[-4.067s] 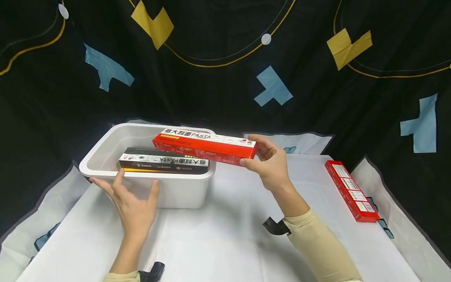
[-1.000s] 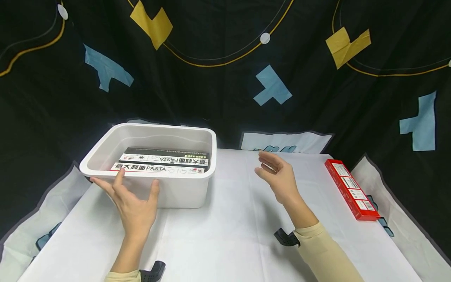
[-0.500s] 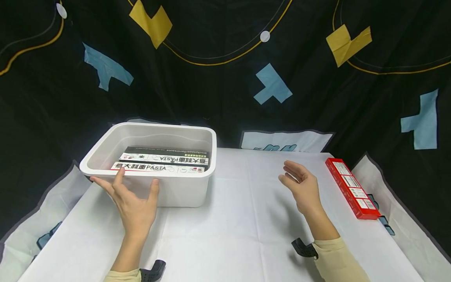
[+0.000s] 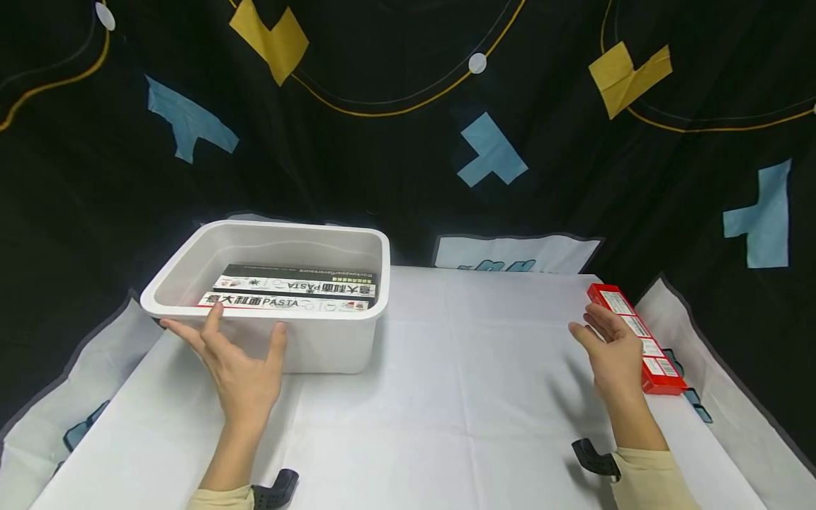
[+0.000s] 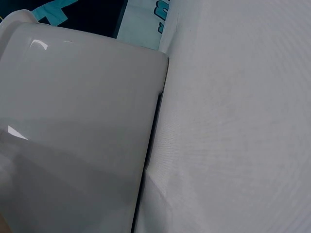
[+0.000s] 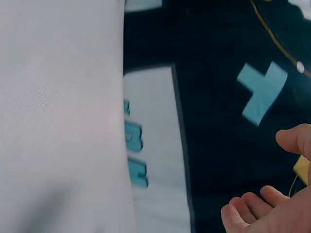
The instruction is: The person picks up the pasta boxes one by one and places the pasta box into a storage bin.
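My left hand (image 4: 245,379) rests with spread fingers against the front wall of a white plastic bin (image 4: 331,343), one fingertip at its rim. Inside lie two pasta boxes: a black-and-white one (image 4: 287,273) behind, and a red one (image 4: 283,301) in front with its white printed side up. The bin's smooth wall (image 5: 87,97) fills much of the left wrist view. My right hand (image 4: 615,354) holds nothing, its fingers loosely bent and thumb apart. It overlaps the left side of another red box (image 4: 663,372) with white label panels, lying near the table's right edge.
A white cloth covers the table (image 4: 408,432). A black curtain (image 4: 382,163) with blue and yellow patches hangs behind it. Both forearms wear beige sleeves (image 4: 650,478) with black wrist mounts (image 4: 277,489).
The red pasta box my right hand held over the bin now lies inside it. Empty, that hand has moved right, up to the other red box. My left hand has stayed at the bin.
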`<state>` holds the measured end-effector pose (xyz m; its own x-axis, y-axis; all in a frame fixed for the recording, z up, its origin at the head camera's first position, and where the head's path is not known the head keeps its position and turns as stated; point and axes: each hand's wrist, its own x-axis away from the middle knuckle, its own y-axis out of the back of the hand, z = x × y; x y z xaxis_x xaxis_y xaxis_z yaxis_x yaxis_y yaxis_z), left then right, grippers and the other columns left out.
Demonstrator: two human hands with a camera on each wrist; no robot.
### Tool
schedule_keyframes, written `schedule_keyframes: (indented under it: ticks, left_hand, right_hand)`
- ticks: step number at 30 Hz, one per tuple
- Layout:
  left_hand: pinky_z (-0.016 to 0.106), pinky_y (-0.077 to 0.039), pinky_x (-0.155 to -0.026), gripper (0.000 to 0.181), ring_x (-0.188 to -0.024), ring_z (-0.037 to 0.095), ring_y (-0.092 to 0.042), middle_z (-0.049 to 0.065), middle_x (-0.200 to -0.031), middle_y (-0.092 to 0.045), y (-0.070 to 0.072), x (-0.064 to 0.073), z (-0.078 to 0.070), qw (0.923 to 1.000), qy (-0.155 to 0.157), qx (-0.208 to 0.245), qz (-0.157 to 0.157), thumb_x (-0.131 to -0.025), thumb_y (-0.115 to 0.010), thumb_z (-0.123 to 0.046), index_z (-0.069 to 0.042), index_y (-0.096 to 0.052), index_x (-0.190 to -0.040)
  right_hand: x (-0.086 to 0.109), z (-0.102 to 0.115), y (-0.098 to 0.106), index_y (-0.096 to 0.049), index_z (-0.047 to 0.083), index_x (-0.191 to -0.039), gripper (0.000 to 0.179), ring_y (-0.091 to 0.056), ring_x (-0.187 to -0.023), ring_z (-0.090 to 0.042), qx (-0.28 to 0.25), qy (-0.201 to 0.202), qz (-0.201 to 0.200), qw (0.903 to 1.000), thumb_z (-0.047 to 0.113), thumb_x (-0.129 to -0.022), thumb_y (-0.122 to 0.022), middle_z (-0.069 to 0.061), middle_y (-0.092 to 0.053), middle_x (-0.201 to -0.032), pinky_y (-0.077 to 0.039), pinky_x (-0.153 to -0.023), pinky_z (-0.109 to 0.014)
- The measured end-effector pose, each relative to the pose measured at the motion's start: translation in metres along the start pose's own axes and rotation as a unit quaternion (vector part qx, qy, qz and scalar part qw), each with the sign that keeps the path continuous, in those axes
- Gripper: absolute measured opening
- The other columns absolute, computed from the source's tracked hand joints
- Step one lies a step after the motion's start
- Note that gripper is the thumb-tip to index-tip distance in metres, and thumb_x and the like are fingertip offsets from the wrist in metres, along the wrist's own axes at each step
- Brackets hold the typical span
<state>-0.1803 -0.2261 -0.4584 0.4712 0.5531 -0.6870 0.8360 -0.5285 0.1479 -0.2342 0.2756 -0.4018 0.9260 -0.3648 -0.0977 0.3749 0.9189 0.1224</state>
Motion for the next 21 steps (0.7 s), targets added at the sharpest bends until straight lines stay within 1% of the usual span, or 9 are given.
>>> schedule_keyframes:
  ticks: [2,6,8,10,13,14,16,19,21]
  left_hand:
    - [0.038,-0.014,-0.116,0.088,-0.147,0.024,0.016,0.022,-0.158,0.017,0.0,0.0,-0.001,1.0,0.003,0.001,-0.004,-0.074,-0.081,-0.036,-0.013,-0.033,-0.144]
    - [0.038,-0.013,-0.116,0.086,-0.147,0.023,0.016,0.021,-0.159,0.017,0.001,0.0,-0.002,1.0,-0.001,0.0,-0.001,-0.075,-0.08,-0.036,-0.013,-0.033,-0.144]
    - [0.038,-0.014,-0.116,0.086,-0.146,0.023,0.016,0.021,-0.159,0.018,0.001,-0.001,-0.002,1.0,-0.003,0.0,0.002,-0.076,-0.08,-0.036,-0.013,-0.033,-0.144]
    - [0.038,-0.014,-0.116,0.086,-0.146,0.024,0.016,0.02,-0.159,0.018,0.0,-0.001,-0.002,1.0,-0.005,-0.001,0.004,-0.077,-0.08,-0.036,-0.014,-0.032,-0.145]
    - [0.038,-0.015,-0.116,0.087,-0.146,0.024,0.016,0.02,-0.159,0.018,0.0,0.0,-0.002,1.0,0.001,0.0,0.004,-0.076,-0.08,-0.036,-0.015,-0.032,-0.145]
    - [0.038,-0.015,-0.116,0.086,-0.147,0.024,0.016,0.02,-0.159,0.018,0.0,0.0,-0.002,1.0,0.002,0.0,0.004,-0.076,-0.08,-0.036,-0.014,-0.032,-0.144]
    - [0.037,-0.015,-0.116,0.086,-0.147,0.024,0.016,0.02,-0.159,0.017,0.0,0.0,-0.002,1.0,0.002,0.0,0.002,-0.076,-0.08,-0.036,-0.014,-0.033,-0.144]
    - [0.038,-0.016,-0.116,0.086,-0.147,0.024,0.016,0.021,-0.159,0.017,0.0,0.0,-0.002,1.0,-0.007,-0.002,0.0,-0.076,-0.08,-0.035,-0.013,-0.033,-0.145]
    - [0.038,-0.016,-0.116,0.086,-0.147,0.024,0.015,0.022,-0.158,0.017,0.0,0.0,-0.001,0.9999,-0.011,-0.003,0.0,-0.077,-0.08,-0.035,-0.013,-0.033,-0.145]
  right_hand:
    - [-0.002,-0.003,0.01,-0.055,0.019,-0.139,0.06,-0.048,-0.129,-0.018,0.006,-0.024,-0.013,0.9996,0.026,-0.084,-0.078,-0.002,-0.053,-0.141,-0.047,-0.081,-0.011]
    - [-0.008,-0.009,0.026,-0.054,0.021,-0.139,0.063,-0.046,-0.13,-0.017,0.026,-0.056,-0.046,0.997,0.03,-0.082,-0.079,-0.001,-0.051,-0.143,-0.046,-0.081,-0.011]
    - [-0.012,-0.013,0.033,-0.053,0.024,-0.14,0.067,-0.043,-0.132,-0.017,0.043,-0.075,-0.064,0.9942,0.036,-0.08,-0.08,0.001,-0.049,-0.145,-0.045,-0.088,-0.013]
    - [-0.017,-0.019,0.041,-0.051,0.027,-0.142,0.07,-0.039,-0.135,-0.018,0.063,-0.093,-0.082,0.9903,0.04,-0.079,-0.079,0.002,-0.047,-0.148,-0.041,-0.098,-0.02]
    - [-0.025,-0.029,0.053,-0.049,0.028,-0.144,0.071,-0.036,-0.136,-0.019,0.066,-0.109,-0.117,0.985,0.038,-0.08,-0.079,0.003,-0.044,-0.149,-0.036,-0.107,-0.032]
    - [-0.028,-0.033,0.057,-0.048,0.029,-0.145,0.071,-0.035,-0.137,-0.02,0.072,-0.112,-0.126,0.9831,0.039,-0.081,-0.078,0.003,-0.043,-0.15,-0.035,-0.108,-0.035]
    - [-0.032,-0.04,0.064,-0.047,0.027,-0.146,0.071,-0.036,-0.136,-0.021,0.067,-0.114,-0.146,0.9804,0.037,-0.082,-0.077,0.002,-0.042,-0.151,-0.034,-0.108,-0.037]
    - [-0.036,-0.047,0.074,-0.043,0.028,-0.148,0.073,-0.033,-0.137,-0.019,0.057,-0.132,-0.165,0.9758,0.038,-0.083,-0.076,0.003,-0.038,-0.153,-0.03,-0.111,-0.038]
    - [-0.037,-0.052,0.081,-0.043,0.027,-0.148,0.073,-0.034,-0.137,-0.017,0.052,-0.142,-0.179,0.9721,0.037,-0.084,-0.075,0.003,-0.039,-0.153,-0.028,-0.112,-0.037]
